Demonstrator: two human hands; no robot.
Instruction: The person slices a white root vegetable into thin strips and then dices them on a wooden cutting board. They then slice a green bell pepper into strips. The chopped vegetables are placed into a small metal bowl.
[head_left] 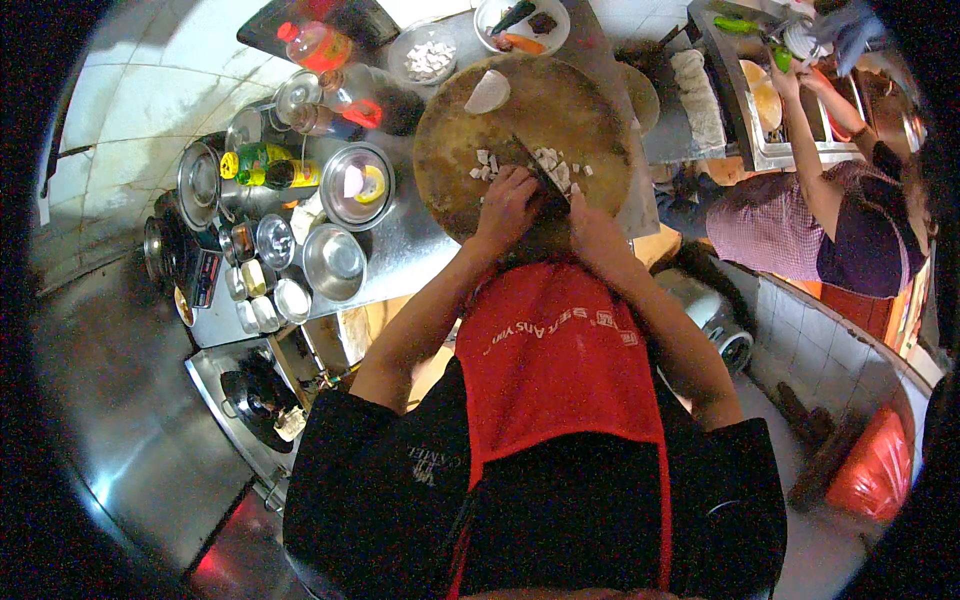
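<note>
My right hand [592, 228] grips a dark-bladed kitchen knife [541, 166], its blade slanting away to the left over a round wooden chopping board [455, 130]. Close against the blade's left side, my left hand [508, 205] has its fingers curled down; whatever lies under them is hidden. Small white diced pieces [553, 166] lie along the blade's right side. More white pieces [484, 165] sit just beyond my left fingers. A pale half-round piece of vegetable [488, 92] rests near the board's far edge.
Behind the board stand a bowl of white dice [430, 58] and a white bowl with vegetables [545, 42]. Bottles [265, 165], steel bowls [335, 262] and small containers crowd the left. A wok [255, 400] sits lower left. At right, a co-worker handles green peppers [782, 57] over a sink.
</note>
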